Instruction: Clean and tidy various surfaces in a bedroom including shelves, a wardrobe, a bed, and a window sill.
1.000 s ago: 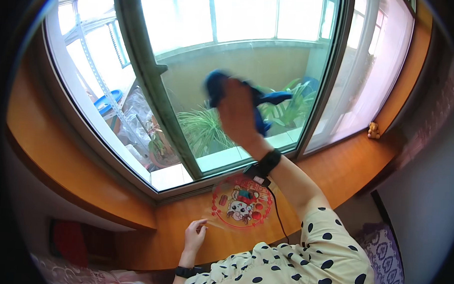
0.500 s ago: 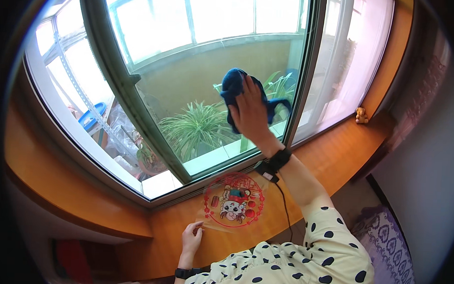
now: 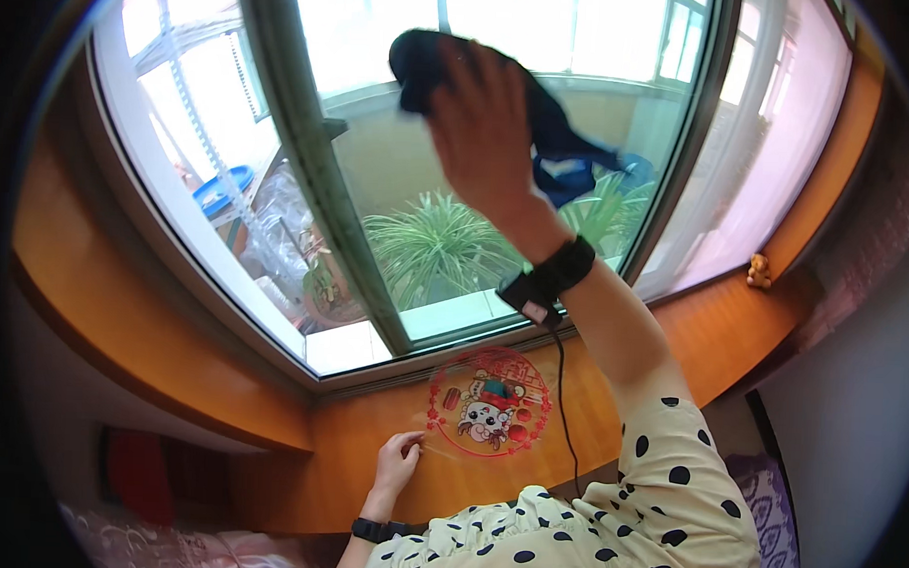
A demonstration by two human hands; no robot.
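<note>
My right hand (image 3: 485,135) is raised high against the glass pane (image 3: 399,152) with a dark blue cloth (image 3: 555,127) under its palm and fingers. One end of the cloth trails down to the right. Low on the wooden sill, my left hand (image 3: 400,460) has its fingers curled together at the left edge of a clear sheet (image 3: 459,446). That sheet carries a round red window sticker (image 3: 488,415) with a white cartoon animal, and lies flat on the wood. Just what the left fingertips pinch is partly hidden.
A black wrist device (image 3: 534,297) on my right arm trails a black cable (image 3: 563,388) down past the sill. The wooden sill (image 3: 703,338) bears a small brown figurine (image 3: 759,272) at its far right. A green window frame (image 3: 314,144) and sheer curtain (image 3: 723,193) flank the glass; potted plants (image 3: 441,243) stand beyond.
My right hand and the cloth have moved up the glass. The view has shifted, so the window appears farther right. My left hand stays at the sheet's edge.
</note>
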